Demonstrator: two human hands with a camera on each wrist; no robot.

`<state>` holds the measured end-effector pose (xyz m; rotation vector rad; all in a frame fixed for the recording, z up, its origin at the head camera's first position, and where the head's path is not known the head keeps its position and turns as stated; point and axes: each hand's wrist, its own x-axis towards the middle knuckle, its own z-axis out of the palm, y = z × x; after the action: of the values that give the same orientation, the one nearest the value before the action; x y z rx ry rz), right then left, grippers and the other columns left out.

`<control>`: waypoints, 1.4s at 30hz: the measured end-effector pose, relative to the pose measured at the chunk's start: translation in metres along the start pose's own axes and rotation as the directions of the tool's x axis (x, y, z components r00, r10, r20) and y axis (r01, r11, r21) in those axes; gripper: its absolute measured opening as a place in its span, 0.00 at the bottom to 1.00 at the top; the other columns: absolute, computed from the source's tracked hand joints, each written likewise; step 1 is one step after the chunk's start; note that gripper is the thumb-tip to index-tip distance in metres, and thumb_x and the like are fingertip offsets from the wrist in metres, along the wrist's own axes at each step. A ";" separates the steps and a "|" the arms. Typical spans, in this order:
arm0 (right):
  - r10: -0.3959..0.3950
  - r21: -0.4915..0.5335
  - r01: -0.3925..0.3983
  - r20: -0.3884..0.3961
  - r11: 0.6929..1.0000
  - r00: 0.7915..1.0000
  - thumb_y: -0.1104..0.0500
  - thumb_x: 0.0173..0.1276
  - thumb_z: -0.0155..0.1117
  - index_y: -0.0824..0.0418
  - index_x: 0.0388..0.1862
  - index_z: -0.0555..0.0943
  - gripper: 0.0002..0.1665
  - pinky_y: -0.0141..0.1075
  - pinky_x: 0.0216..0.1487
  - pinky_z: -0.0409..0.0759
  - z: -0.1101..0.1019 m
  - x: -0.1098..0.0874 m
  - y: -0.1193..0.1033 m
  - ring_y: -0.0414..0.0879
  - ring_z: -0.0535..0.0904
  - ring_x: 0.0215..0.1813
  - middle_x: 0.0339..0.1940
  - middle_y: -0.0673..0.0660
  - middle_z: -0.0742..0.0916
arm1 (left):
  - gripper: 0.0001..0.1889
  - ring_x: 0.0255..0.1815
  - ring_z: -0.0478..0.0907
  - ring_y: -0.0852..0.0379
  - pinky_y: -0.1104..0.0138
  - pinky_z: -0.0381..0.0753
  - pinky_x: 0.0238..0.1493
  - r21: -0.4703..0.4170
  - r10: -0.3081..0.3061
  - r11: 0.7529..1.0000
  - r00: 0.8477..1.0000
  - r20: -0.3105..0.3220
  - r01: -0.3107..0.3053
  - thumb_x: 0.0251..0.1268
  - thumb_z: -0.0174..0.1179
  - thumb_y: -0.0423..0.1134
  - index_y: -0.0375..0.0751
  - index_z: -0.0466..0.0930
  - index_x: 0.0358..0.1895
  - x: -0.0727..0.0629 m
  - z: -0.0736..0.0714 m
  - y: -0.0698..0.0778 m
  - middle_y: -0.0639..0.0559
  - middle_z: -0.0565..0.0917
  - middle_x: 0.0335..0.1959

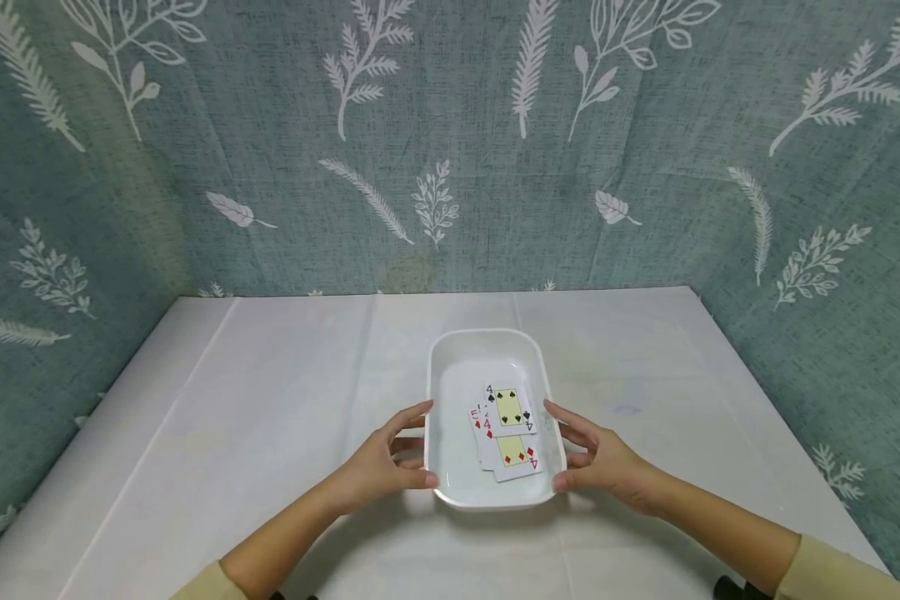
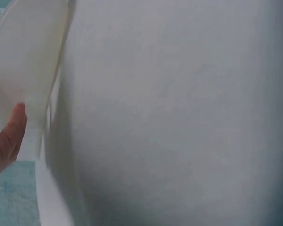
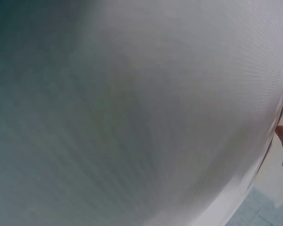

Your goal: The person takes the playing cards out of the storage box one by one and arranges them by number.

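Observation:
A white rectangular tray (image 1: 457,492) with rounded corners is at the middle of the table, one hand on each side. Inside it lies a small overlapping pile of playing cards (image 1: 513,467); a four of spades (image 1: 508,410) is on top, above a four of diamonds. My left hand (image 1: 390,458) grips the tray's left side, its thumb at the near corner and its fingers along the wall. On the opposite side my right hand (image 1: 603,462) holds the tray likewise. Each wrist view catches only part of a hand against the tray wall (image 2: 28,52).
A white cloth covers the table (image 1: 285,375). Green-blue fabric (image 1: 450,208) with white leaf prints stands along the back and both sides. Shadows fall on the cloth beneath the tray and the hands.

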<state>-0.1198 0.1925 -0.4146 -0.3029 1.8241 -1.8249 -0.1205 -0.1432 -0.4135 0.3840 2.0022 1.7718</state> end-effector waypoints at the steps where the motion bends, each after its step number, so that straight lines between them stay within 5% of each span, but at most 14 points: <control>1: 0.000 -0.002 0.000 -0.001 1.000 1.000 0.70 0.50 0.73 0.58 0.77 0.47 0.61 0.41 0.50 0.80 0.000 0.000 0.000 0.65 0.69 0.64 0.72 0.74 0.58 | 0.49 0.63 0.67 0.39 0.61 0.76 0.56 0.008 0.002 1.000 1.000 -0.006 -0.002 0.48 0.72 0.33 0.43 0.52 0.74 0.001 -0.001 0.000 0.34 0.60 0.66; 14: -0.008 -0.020 0.009 0.005 1.000 1.000 0.67 0.52 0.73 0.56 0.77 0.47 0.61 0.40 0.51 0.80 0.002 0.001 0.002 0.63 0.71 0.64 0.73 0.72 0.57 | 0.40 0.53 0.73 0.47 0.67 0.79 0.46 0.112 0.016 0.994 0.994 -0.109 -0.003 0.49 0.71 0.34 0.36 0.63 0.68 0.013 -0.014 0.013 0.36 0.70 0.57; 22: -0.014 -0.007 0.014 0.014 1.000 1.000 0.68 0.52 0.73 0.57 0.77 0.46 0.61 0.41 0.51 0.80 0.004 0.000 0.000 0.64 0.70 0.64 0.73 0.72 0.56 | 0.34 0.46 0.76 0.53 0.67 0.79 0.43 0.155 0.010 0.988 0.984 -0.177 0.018 0.48 0.72 0.36 0.41 0.70 0.63 0.017 -0.022 0.023 0.43 0.73 0.49; 33: -0.003 -0.019 0.003 0.002 1.000 1.000 0.68 0.51 0.74 0.56 0.77 0.46 0.61 0.41 0.50 0.81 0.004 0.000 0.001 0.64 0.70 0.64 0.73 0.73 0.56 | 0.36 0.45 0.77 0.53 0.67 0.79 0.42 0.241 0.042 0.970 0.993 -0.110 -0.015 0.49 0.72 0.36 0.37 0.68 0.64 0.034 -0.027 0.043 0.38 0.74 0.51; 42: 0.000 -0.029 0.000 -0.002 1.000 1.000 0.68 0.52 0.73 0.56 0.77 0.47 0.61 0.41 0.50 0.80 0.004 0.000 0.001 0.64 0.70 0.64 0.73 0.73 0.56 | 0.37 0.35 0.79 0.57 0.62 0.83 0.35 0.256 -0.047 0.965 0.997 -0.065 0.063 0.48 0.73 0.35 0.36 0.68 0.64 0.051 -0.014 0.055 0.35 0.75 0.50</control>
<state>-0.1176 0.1894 -0.4154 -0.3124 1.8535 -1.8006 -0.1761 -0.1227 -0.3646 0.3560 2.2705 1.5081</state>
